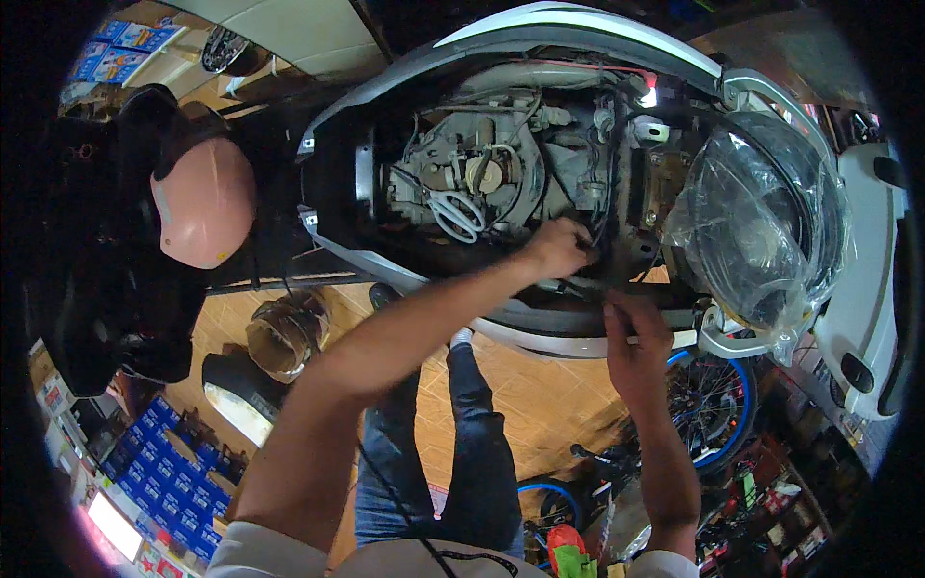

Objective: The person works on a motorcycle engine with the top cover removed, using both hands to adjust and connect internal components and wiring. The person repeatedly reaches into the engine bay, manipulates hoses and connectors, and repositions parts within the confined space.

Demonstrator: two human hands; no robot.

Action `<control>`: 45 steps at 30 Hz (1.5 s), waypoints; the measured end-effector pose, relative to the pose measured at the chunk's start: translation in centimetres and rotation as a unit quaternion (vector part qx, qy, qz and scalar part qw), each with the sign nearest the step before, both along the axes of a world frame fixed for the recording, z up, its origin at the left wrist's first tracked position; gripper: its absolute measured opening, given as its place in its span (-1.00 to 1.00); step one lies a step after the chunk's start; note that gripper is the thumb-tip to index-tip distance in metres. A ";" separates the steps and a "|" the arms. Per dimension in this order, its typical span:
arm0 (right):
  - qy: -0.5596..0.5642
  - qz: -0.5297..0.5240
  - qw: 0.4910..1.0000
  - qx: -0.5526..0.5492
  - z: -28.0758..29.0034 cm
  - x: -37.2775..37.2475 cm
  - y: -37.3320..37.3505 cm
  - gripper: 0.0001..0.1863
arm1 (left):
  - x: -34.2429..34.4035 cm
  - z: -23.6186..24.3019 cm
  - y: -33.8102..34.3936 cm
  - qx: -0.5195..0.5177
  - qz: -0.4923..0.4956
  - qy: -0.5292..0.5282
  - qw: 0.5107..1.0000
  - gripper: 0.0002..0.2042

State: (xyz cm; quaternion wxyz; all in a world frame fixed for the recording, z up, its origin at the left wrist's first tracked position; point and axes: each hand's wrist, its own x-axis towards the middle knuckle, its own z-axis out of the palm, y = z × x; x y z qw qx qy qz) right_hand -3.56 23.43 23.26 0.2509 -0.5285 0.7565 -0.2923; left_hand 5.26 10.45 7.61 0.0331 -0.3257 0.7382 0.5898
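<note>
In front of me is a scooter body with its seat area uncovered, showing the engine (487, 173) with hoses and wires. My left hand (562, 250) reaches inside the near side of the opening, its fingers curled in among dark cables. What they hold is hidden. My right hand (639, 332) is just to the right, at the near body rim (549, 337). Its thumb and fingers close near a thin dark piece that blurs into the shadow, too unclear to name. A coiled pale grey hose (456, 215) lies on the engine's left side.
A wheel-like round thing in clear plastic (761, 222) sits on the scooter's right end. At left, a pink helmet (207, 202) rests on a black seat. Blue boxes (164, 482) and a blue-rimmed bicycle wheel (718, 409) stand below, around the tiled floor (530, 414).
</note>
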 end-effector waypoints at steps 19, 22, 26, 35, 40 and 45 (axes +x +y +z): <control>0.078 0.404 0.853 0.321 -11.8 -0.7 -10.5 -0.67 | 12.8 1.9 -7.3 0.398 0.188 0.096 0.893 -0.75; 0.091 0.443 0.829 0.329 -13.2 -1.0 -10.6 -0.70 | 13.1 1.6 -7.8 0.270 0.170 0.064 0.945 -0.75; 0.053 0.443 0.840 0.309 -13.3 -1.9 -11.1 -0.78 | 13.6 1.2 -8.2 0.206 0.232 0.115 0.944 -0.73; 0.100 0.319 0.878 0.341 -10.8 -1.8 -10.8 -0.76 | 12.3 0.5 -8.5 0.068 0.215 0.122 0.967 -0.85; 0.088 0.377 0.871 0.302 -11.4 -2.0 -10.4 -0.77 | 12.5 -0.4 -8.9 -0.022 0.158 0.012 0.987 -0.79; 0.004 0.311 0.919 0.242 -11.1 -3.2 -11.6 -0.58 | 13.0 -1.6 -9.6 -0.059 0.152 0.003 0.987 -0.81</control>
